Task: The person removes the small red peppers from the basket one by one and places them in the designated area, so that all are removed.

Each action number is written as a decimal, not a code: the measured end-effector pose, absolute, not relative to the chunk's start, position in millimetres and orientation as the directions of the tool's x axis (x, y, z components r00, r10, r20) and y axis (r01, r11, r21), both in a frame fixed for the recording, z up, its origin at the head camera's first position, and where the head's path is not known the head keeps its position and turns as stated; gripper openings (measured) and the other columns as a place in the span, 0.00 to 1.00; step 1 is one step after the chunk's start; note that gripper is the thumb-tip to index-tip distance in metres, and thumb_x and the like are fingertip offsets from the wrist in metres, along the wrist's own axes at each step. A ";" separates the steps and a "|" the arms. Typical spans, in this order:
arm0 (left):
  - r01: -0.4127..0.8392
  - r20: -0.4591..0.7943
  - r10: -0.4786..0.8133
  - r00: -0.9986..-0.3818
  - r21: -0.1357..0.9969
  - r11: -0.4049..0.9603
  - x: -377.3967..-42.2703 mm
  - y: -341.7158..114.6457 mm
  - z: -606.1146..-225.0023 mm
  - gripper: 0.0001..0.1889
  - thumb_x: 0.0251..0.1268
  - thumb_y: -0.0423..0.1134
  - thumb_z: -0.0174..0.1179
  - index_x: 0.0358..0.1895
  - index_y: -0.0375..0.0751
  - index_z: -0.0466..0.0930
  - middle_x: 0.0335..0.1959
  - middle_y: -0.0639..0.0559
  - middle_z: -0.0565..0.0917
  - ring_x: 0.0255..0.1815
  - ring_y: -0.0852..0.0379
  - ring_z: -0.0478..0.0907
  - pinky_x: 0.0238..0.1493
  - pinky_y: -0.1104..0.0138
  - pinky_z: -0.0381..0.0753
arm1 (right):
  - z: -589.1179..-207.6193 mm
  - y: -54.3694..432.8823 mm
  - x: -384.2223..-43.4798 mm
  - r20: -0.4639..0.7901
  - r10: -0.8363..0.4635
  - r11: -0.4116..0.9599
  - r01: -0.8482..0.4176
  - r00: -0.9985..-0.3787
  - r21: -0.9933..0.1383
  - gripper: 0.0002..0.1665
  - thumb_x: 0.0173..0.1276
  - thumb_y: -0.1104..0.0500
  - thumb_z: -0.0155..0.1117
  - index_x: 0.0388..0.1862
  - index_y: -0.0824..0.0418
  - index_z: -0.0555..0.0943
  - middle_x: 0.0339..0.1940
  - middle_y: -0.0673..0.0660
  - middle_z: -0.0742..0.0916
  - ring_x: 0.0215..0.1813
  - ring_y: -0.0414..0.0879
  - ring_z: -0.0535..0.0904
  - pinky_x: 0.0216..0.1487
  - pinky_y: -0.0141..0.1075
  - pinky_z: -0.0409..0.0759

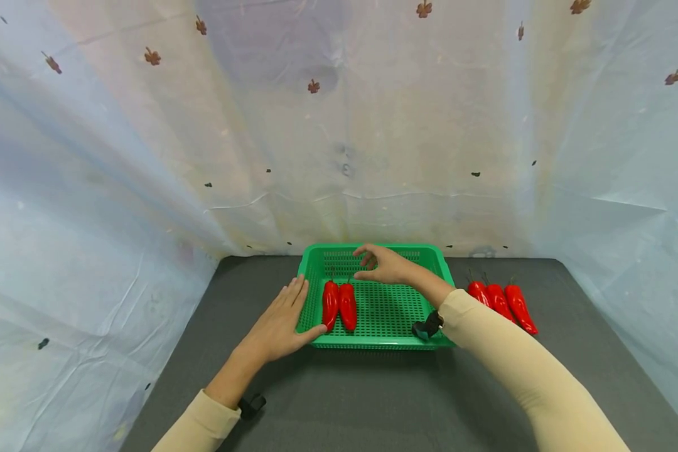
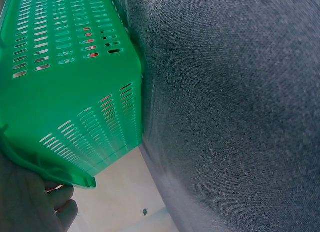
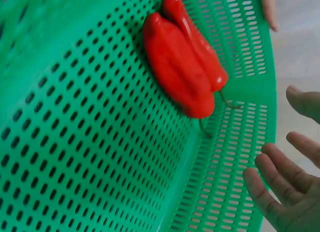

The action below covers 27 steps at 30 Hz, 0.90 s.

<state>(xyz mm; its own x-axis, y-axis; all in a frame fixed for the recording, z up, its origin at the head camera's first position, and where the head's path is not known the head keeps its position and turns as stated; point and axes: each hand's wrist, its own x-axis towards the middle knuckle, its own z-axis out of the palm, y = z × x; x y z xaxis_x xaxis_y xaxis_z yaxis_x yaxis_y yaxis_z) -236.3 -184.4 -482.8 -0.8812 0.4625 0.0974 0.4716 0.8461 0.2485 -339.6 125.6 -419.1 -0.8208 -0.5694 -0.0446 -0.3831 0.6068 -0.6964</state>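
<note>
A green plastic basket [image 1: 392,341] with slotted walls stands on the dark table. Two red chili peppers [image 1: 330,306] lie side by side at its left, stems toward the back; the right wrist view shows both peppers [image 3: 180,67] on the slotted floor. My left hand [image 1: 279,323] rests on the basket's left rim with fingers straight and thumb spread toward the front corner. Over the back part of the basket hovers my right hand [image 1: 387,265], its fingers loosely bent and apart, holding nothing. In the right wrist view the right hand's fingers [image 3: 280,184] are spread.
Three more red peppers [image 1: 500,301] lie on the table to the right of the basket, partly behind the right forearm. A pale plastic sheet [image 1: 373,138] hangs behind the dark table [image 1: 361,402] and along its sides.
</note>
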 end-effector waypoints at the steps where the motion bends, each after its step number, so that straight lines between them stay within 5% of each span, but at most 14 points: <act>1: 0.471 0.095 0.463 -0.881 0.249 0.846 -236.3 -184.1 -482.5 0.59 0.74 0.79 0.47 0.89 0.36 0.40 0.91 0.44 0.39 0.91 0.46 0.37 0.88 0.47 0.44 | -419.7 125.7 -341.0 -0.052 -0.571 0.612 -0.383 -0.819 -0.692 0.36 0.78 0.51 0.72 0.78 0.60 0.72 0.68 0.72 0.81 0.70 0.68 0.78 0.67 0.58 0.81; 27: 0.469 0.096 0.460 -0.883 0.246 0.848 -235.7 -184.1 -482.9 0.59 0.74 0.79 0.46 0.89 0.37 0.40 0.91 0.44 0.39 0.91 0.45 0.37 0.88 0.47 0.45 | -454.0 108.4 -358.7 -0.218 -0.625 0.682 -0.388 -0.750 -0.620 0.44 0.75 0.47 0.74 0.82 0.59 0.68 0.70 0.70 0.80 0.68 0.63 0.80 0.65 0.54 0.84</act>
<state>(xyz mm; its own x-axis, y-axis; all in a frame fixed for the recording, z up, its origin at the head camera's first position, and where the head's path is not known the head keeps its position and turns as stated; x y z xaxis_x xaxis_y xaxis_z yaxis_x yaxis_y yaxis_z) -235.7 -184.1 -482.9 -0.8826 0.4602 0.0958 0.4690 0.8482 0.2461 -358.7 108.4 -454.0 -0.7499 -0.6246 -0.2180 -0.3879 0.6821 -0.6198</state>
